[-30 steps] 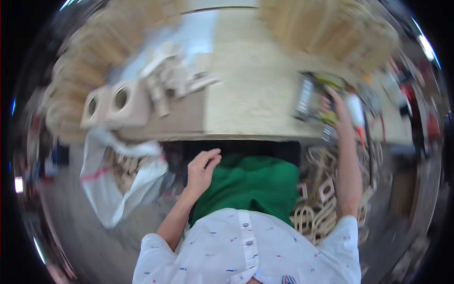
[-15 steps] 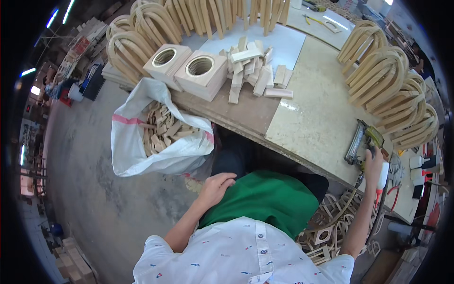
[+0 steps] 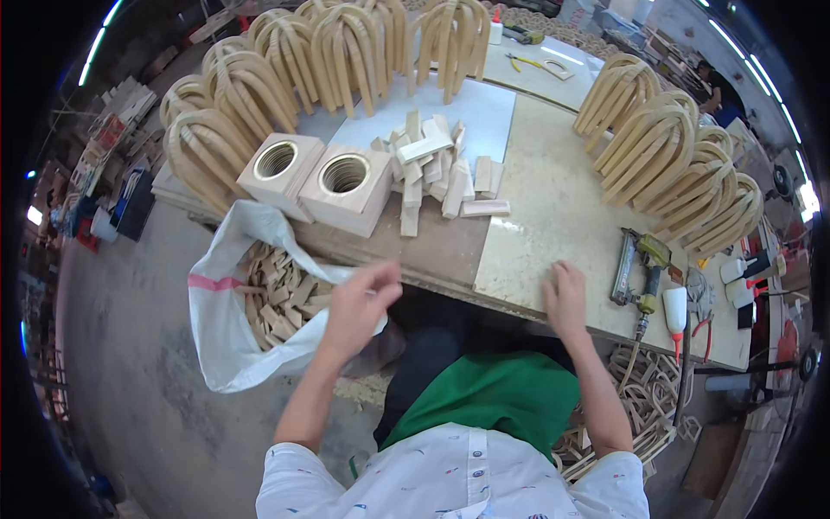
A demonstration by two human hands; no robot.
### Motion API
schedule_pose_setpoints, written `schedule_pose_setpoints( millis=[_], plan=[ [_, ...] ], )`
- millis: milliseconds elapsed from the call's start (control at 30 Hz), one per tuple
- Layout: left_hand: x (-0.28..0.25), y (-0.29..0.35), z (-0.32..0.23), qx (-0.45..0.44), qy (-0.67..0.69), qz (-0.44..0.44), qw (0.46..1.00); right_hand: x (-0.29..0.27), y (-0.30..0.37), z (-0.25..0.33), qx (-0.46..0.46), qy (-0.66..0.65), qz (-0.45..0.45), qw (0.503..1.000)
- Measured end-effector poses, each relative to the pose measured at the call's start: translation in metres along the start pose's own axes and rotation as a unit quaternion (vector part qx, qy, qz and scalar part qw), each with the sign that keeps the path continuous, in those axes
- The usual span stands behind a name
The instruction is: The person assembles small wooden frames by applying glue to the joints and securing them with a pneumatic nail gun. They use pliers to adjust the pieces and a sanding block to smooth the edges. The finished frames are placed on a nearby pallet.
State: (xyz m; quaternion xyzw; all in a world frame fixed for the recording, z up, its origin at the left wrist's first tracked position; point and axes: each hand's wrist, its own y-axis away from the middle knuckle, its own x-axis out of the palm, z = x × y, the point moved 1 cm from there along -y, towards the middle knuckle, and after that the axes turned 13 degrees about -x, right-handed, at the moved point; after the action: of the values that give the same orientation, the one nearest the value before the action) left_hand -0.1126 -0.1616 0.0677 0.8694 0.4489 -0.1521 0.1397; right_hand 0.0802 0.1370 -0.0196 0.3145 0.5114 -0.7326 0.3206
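Note:
My left hand (image 3: 361, 307), a little blurred, hovers over the right rim of a white woven sack (image 3: 229, 350) filled with small wood offcuts (image 3: 281, 298). Its fingers are loosely bent and apart, holding nothing I can see. Over the front edge of the workbench (image 3: 536, 225) is my right hand (image 3: 566, 301), fingers half bent and nothing visible in them. To its right a black and green air nail gun (image 3: 638, 266) lies on the bench, its hose running off the near edge. A loose pile of short wood blocks (image 3: 432, 164) sits on the bench ahead of both hands.
Two square wooden blocks with threaded round holes (image 3: 346, 177) stand beside the pile. Arched wooden frames (image 3: 350, 52) line the far left; more arched frames (image 3: 653, 143) stand right. A white glue bottle (image 3: 675, 307) and red-handled pliers (image 3: 709, 333) lie near the right edge.
My right hand has let go of the nail gun and moved left to the bench's front edge. My left hand has risen from my lap toward the sack. The view has shifted.

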Motion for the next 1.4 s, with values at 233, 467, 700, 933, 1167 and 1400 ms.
schedule_pose_setpoints(
  millis=[233, 467, 700, 933, 1167, 1400],
  plan=[
    [0.03, -0.264, -0.106, 0.113, -0.004, -0.088, 0.99, 0.008, -0.006, 0.013, -0.002, 0.056, -0.028, 0.998],
    [0.116, -0.451, -0.092, -0.06, -0.113, -0.317, 0.94, 0.003, -0.017, 0.015, 0.04, 0.03, -0.023, 0.998],
    [0.164, -0.5, -0.094, -0.129, -0.026, -0.4, 0.907, 0.002, -0.016, 0.006, 0.064, -0.002, -0.01, 0.998],
    [0.169, -0.518, -0.085, 0.033, 0.039, -0.424, 0.904, 0.002, -0.016, 0.0, 0.07, -0.016, -0.005, 0.997],
    [0.15, -0.527, -0.069, 0.141, 0.105, -0.345, 0.922, 0.001, -0.016, 0.003, 0.069, -0.016, -0.024, 0.997],
    [0.193, -0.455, -0.114, 0.147, 0.116, -0.271, 0.944, 0.005, -0.011, 0.002, 0.058, 0.014, -0.055, 0.997]
  ],
)
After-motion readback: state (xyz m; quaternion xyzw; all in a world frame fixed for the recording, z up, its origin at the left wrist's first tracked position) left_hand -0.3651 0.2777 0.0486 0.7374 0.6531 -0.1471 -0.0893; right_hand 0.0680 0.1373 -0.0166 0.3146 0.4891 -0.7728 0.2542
